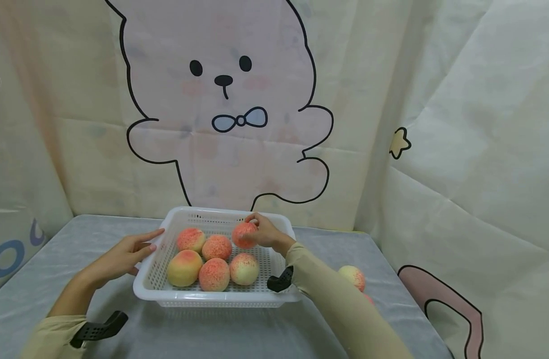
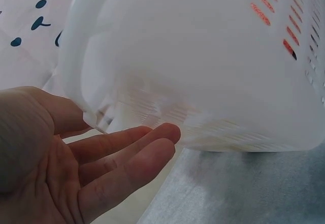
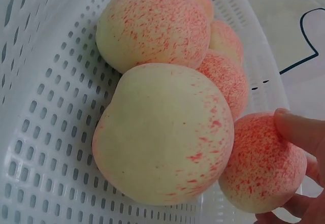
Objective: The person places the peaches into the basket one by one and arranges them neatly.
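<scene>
A white plastic basket (image 1: 220,297) with slotted walls stands on the table with several peaches inside. My right hand (image 1: 267,233) reaches over its right part and holds a red-speckled peach (image 1: 244,235) near the back wall. In the right wrist view, the thumb and fingers grip that peach (image 3: 261,163) from one side, beside a large pale peach (image 3: 162,132). My left hand (image 1: 122,258) touches the basket's left rim. Its fingers (image 2: 127,176) extend fairly straight beside the outer wall (image 2: 167,56) in the left wrist view, while another fingertip is hidden behind the rim.
Right of the basket, a pale peach (image 1: 352,276) lies on the grey-covered table (image 1: 203,331); a second red one is mostly hidden by my right sleeve (image 1: 342,304). A curtain with a cartoon bear (image 1: 229,164) hangs behind the table.
</scene>
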`<action>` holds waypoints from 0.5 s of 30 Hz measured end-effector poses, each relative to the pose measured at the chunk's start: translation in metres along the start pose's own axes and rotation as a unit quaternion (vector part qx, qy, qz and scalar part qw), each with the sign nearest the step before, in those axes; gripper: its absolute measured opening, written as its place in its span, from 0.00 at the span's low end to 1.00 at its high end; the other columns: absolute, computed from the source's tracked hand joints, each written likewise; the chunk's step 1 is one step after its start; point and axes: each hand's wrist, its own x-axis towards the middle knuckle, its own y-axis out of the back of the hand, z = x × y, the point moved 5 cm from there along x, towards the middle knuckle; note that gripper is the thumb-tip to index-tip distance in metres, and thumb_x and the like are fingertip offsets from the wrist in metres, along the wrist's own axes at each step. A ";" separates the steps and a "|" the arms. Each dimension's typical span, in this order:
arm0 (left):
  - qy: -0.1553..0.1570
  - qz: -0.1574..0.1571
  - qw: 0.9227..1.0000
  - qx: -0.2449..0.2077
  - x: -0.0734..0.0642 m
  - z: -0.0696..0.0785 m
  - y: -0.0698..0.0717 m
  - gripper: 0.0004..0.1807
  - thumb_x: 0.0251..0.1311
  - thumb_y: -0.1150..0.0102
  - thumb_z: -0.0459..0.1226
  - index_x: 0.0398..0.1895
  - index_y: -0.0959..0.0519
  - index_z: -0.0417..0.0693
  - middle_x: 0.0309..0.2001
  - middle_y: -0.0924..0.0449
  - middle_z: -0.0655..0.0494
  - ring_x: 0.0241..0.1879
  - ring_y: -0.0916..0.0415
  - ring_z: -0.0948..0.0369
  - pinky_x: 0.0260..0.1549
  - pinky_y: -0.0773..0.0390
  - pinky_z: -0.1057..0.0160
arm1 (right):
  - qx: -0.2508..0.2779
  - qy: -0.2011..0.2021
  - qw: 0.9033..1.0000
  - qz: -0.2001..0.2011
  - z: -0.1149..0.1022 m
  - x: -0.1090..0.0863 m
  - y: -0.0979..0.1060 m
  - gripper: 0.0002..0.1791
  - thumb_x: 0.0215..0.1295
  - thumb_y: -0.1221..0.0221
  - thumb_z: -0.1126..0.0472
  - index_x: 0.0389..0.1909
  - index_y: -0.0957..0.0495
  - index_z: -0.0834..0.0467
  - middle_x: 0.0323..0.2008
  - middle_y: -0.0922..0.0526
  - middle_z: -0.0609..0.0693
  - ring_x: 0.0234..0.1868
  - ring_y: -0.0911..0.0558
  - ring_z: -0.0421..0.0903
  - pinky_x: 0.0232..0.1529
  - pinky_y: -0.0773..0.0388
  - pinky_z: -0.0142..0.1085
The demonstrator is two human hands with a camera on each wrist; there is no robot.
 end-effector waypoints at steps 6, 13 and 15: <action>0.002 0.002 1.000 0.000 -0.002 0.001 0.001 0.38 0.78 0.52 0.45 0.81 0.55 0.39 0.70 0.38 0.22 0.48 0.19 0.52 0.36 0.12 0.51 | -0.013 -0.011 1.000 -0.002 0.000 0.003 -0.005 0.24 0.62 0.31 0.64 0.55 0.30 0.59 0.55 0.23 0.63 0.49 0.20 0.52 0.45 0.19 0.39; 0.002 -0.001 1.000 -0.003 -0.002 0.002 0.000 0.38 0.77 0.51 0.44 0.81 0.54 0.39 0.69 0.36 0.22 0.48 0.19 0.52 0.36 0.12 0.51 | -0.013 -0.036 0.999 -0.013 0.004 0.006 -0.010 0.24 0.63 0.33 0.68 0.54 0.33 0.57 0.48 0.23 0.59 0.46 0.22 0.49 0.45 0.20 0.39; 0.004 -0.001 1.000 -0.003 -0.002 0.002 0.000 0.39 0.77 0.51 0.44 0.81 0.54 0.40 0.68 0.36 0.22 0.48 0.19 0.53 0.36 0.12 0.51 | -0.016 -0.035 0.999 -0.016 0.004 0.007 -0.010 0.23 0.63 0.33 0.69 0.54 0.33 0.57 0.48 0.24 0.59 0.46 0.22 0.49 0.46 0.20 0.39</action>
